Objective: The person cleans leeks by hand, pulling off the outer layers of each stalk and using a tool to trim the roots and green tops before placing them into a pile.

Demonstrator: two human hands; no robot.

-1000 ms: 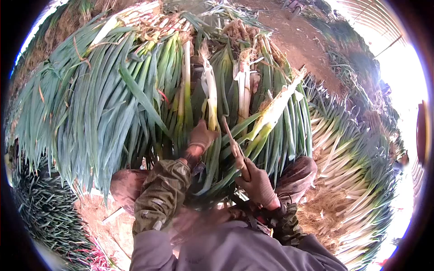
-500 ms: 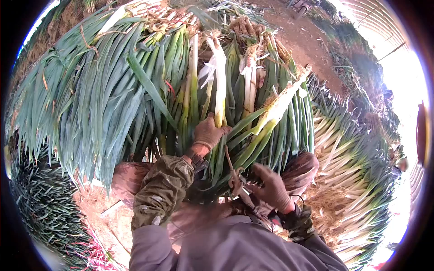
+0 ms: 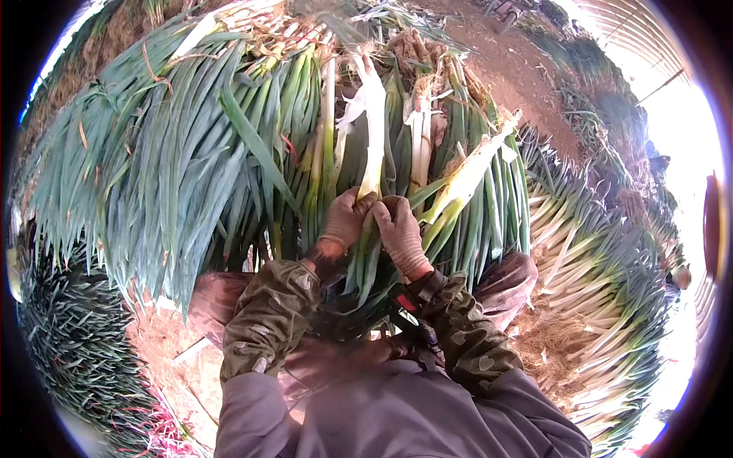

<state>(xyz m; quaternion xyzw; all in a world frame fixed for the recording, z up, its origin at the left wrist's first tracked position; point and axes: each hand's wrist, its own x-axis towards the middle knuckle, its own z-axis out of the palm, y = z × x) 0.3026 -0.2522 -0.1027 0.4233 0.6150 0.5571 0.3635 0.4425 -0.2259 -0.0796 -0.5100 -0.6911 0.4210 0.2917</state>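
A leek point(image 3: 374, 114) with a thick white stalk and a rooty top end stands out from the heap in front of me, a torn pale skin hanging at its side. My left hand point(image 3: 345, 217), in a brownish glove, is closed around its yellow-green lower part. Close beside it, my gloved right hand point(image 3: 401, 235) pinches the same leek's leaf base, fingertips nearly touching the left hand. Just right of my hands, another pale leek point(image 3: 467, 179) lies slanting with its roots up. Green leaves hang down between my wrists.
Piled leeks point(image 3: 175, 160) spread left, their long leaves draping toward my knees. A long row of leeks point(image 3: 588, 305), white ends inward, runs along the right. Dark green tops point(image 3: 69, 343) and pink-red ties point(image 3: 164, 427) lie lower left. Bare soil point(image 3: 527, 95) shows behind.
My right hand has moved up and left from beside my lap to the leek and closed on it. My left hand keeps its hold, nearly in place.
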